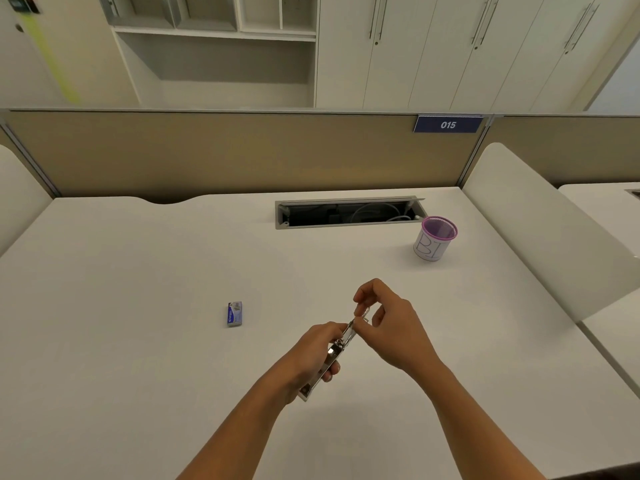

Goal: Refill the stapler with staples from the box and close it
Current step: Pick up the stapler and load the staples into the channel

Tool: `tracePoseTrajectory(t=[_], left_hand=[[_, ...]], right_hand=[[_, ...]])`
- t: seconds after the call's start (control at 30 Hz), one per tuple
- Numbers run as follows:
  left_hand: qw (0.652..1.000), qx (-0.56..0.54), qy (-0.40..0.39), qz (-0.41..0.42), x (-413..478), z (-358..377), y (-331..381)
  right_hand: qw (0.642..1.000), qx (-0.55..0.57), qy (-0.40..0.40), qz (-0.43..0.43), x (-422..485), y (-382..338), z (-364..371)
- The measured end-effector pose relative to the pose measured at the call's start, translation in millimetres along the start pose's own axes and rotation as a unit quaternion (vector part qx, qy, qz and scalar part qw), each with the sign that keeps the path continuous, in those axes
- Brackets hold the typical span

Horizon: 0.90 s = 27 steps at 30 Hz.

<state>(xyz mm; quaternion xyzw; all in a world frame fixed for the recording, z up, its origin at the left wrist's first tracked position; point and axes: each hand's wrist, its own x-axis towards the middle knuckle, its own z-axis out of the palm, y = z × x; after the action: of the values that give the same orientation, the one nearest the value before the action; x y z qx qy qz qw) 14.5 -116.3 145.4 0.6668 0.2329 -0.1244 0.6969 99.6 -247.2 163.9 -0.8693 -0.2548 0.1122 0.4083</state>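
- Nearest me, my left hand (308,355) curls round the body of the metal stapler (334,351), over the front middle of the desk (138,358).
- My right hand (391,327) pinches the stapler's far end between thumb and forefinger; I cannot tell whether staples sit there.
- Staple box (234,314) lies flat on the desk, well left of both hands.
- Purple-rimmed pen cup (435,240) stands upright, back right, just beside the open cable hatch (349,213).

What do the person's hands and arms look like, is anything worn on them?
Nothing worn shows. The left hand and the right hand have no gloves, no rings and no watch or bracelet, and the forearms are bare, without sleeves, down to the picture's lower edge.
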Motion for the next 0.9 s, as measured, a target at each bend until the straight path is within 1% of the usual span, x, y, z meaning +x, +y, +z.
tracePoseTrajectory(t=[0.1,0.2,0.3,0.43,0.53,0.63,0.73,0.83,0.9], left_hand=[[1.0,0.003,0.002,-0.005,1.3,-0.9,-1.4],[1.0,0.003,0.0,-0.008,2.2,-2.3,-1.8],[1.0,0.012,-0.004,-0.015,2.3,-3.8,-2.2],[1.0,0.02,-0.001,-0.014,3.2,-4.5,-3.6],[1.0,0.014,0.001,-0.025,2.9,-4.7,-4.3],[1.0,-0.004,-0.012,-0.02,2.7,-4.1,-4.9],[1.0,-0.009,-0.016,-0.017,3.7,-4.5,-5.8],[0.999,-0.024,-0.018,-0.017,4.3,-5.9,-6.6],[0.999,-0.032,-0.018,-0.016,4.8,-6.9,-6.9]], right_hand=[[0.996,-0.022,0.002,-0.081,-6.9,1.3,1.1],[0.982,-0.094,0.006,-0.162,-14.4,6.7,4.2],[0.964,-0.168,0.005,-0.207,-16.6,14.8,9.2],[0.942,-0.232,0.023,-0.242,-13.6,21.7,10.2],[0.926,-0.279,0.04,-0.251,-9.4,25.7,7.2],[0.921,-0.298,0.068,-0.241,-3.5,30.2,3.1],[0.919,-0.309,0.079,-0.233,1.2,34.0,3.3],[0.934,-0.277,0.105,-0.201,2.7,38.4,7.2],[0.954,-0.207,0.135,-0.167,2.9,41.1,10.9]])
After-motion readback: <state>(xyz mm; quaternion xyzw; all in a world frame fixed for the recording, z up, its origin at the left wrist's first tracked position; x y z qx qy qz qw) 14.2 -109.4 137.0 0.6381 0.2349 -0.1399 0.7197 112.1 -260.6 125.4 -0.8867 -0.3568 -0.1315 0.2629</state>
